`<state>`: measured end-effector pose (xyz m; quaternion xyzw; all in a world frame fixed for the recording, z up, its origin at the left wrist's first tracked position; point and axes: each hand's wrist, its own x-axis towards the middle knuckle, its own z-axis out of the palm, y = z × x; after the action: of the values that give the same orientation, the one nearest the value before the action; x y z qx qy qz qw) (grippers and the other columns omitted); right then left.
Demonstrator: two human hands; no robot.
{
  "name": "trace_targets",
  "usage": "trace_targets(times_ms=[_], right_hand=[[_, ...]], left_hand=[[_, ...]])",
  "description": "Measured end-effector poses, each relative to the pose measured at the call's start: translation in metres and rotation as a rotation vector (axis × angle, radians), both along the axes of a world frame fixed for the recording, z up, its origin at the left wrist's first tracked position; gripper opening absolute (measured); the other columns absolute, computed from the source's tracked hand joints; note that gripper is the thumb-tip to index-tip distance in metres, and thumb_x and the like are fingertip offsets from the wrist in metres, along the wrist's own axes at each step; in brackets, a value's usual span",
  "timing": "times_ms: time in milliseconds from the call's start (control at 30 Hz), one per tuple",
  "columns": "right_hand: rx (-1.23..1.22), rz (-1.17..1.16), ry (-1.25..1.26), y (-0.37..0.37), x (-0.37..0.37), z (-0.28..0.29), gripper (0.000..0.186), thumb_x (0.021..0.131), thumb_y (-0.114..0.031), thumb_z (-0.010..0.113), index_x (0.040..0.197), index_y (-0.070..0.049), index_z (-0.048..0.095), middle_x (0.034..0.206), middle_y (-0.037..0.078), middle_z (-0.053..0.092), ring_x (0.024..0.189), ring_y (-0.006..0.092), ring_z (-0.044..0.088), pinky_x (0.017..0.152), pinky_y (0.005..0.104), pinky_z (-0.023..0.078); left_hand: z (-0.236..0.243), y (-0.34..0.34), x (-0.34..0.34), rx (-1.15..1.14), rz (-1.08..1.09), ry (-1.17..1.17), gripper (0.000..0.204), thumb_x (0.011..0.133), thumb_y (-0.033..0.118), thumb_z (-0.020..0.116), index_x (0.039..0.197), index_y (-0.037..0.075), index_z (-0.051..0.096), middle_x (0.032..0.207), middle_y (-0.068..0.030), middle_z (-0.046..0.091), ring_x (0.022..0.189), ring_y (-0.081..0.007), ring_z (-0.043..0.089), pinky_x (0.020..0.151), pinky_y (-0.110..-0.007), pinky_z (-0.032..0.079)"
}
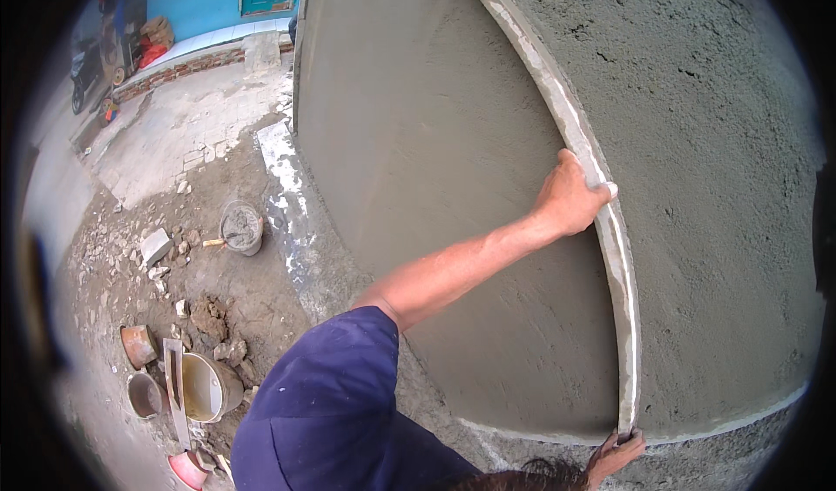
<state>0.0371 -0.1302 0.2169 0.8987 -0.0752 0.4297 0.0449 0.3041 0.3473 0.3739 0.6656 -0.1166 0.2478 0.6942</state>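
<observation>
A long, narrow straightedge, grey and crusted with whitish plaster, lies across a wet grey plastered wall. It looks curved in this wide view. My left hand reaches over from a dark blue sleeve and is wrapped round its middle, thumb on one side. Low down, my right hand grips the straightedge's bottom end; part of that hand is hidden by the picture's lower edge and by hair. Plaster left of the straightedge is smooth, while the right side is rough and pitted.
On the dirt at left stand a bucket of grey mortar, a bucket of cloudy liquid, smaller pails, a slotted wooden board and a reddish bowl. Rubble lies around. A blue house wall rises behind.
</observation>
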Motion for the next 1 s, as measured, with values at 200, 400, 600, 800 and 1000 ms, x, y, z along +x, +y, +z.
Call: trace_targets(times_ms=[200,400,600,800,1000], right_hand=[[-0.012,-0.004,-0.081,-0.009,0.0,0.085,0.045,0.097,-0.022,0.066,0.131,0.003,0.049,0.121,0.021,0.051,0.112,0.0415,0.052,0.094,0.0518,0.043],[-0.086,-0.001,-0.012,-0.025,-0.02,0.073,0.045,0.094,-0.012,0.067,0.133,0.003,0.051,0.121,0.021,0.052,0.111,0.0415,0.053,0.092,0.0513,0.044],[-0.196,-0.032,0.246,-0.077,-0.054,-0.023,0.038,0.09,-0.011,0.066,0.123,0.004,0.054,0.12,0.024,0.055,0.109,0.0445,0.054,0.091,0.0542,0.045],[-0.162,-0.135,0.632,-0.117,-0.064,-0.13,0.034,0.088,-0.008,0.064,0.119,0.0,0.053,0.111,0.023,0.054,0.106,0.0436,0.053,0.094,0.0538,0.044],[-0.144,-0.186,0.452,-0.153,-0.088,-0.13,0.032,0.09,-0.007,0.062,0.119,0.001,0.052,0.113,0.023,0.053,0.107,0.0449,0.052,0.094,0.0536,0.043]], left_hand=[[0.159,-0.004,-0.026,0.031,-0.062,-0.115,0.071,0.095,0.025,0.073,0.126,-0.027,0.035,0.077,-0.0136,0.064,0.057,-0.0145,0.064,0.046,-0.027,0.054],[0.083,-0.014,-0.029,-0.046,-0.057,-0.021,0.063,0.092,0.027,0.077,0.115,-0.018,0.04,0.085,-0.0157,0.065,0.057,-0.014,0.064,0.047,-0.027,0.056],[-0.157,-0.054,-0.06,-0.356,-0.134,0.337,0.054,0.091,0.022,0.079,0.114,-0.004,0.036,0.089,-0.0144,0.065,0.056,-0.0129,0.063,0.044,-0.028,0.054],[-0.416,-0.112,-0.08,-0.669,-0.208,0.624,0.049,0.091,0.013,0.079,0.112,-0.002,0.038,0.085,-0.0125,0.064,0.057,-0.0149,0.065,0.045,-0.028,0.054],[-0.396,-0.152,-0.093,-0.729,-0.222,0.536,0.048,0.092,0.014,0.079,0.109,-0.003,0.038,0.081,-0.0103,0.062,0.056,-0.0153,0.064,0.046,-0.029,0.056]])
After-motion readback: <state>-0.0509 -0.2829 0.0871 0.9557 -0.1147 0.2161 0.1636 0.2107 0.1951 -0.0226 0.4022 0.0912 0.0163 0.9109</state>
